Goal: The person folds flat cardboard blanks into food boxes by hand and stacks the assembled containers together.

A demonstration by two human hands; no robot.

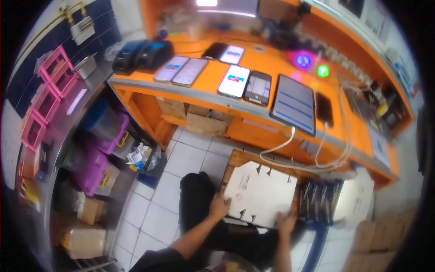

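Panel [260, 192], white, is held low in front of the desk [213, 75], left edge gripped by left hand [220, 207], lower right corner by right hand [286, 223], best supported level with even pressure.

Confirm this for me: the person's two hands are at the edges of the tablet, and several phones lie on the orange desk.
Not the tablet: the head view shows the left hand and right hand at the edges of a flat white piece. Several phones do lie on the orange desk.
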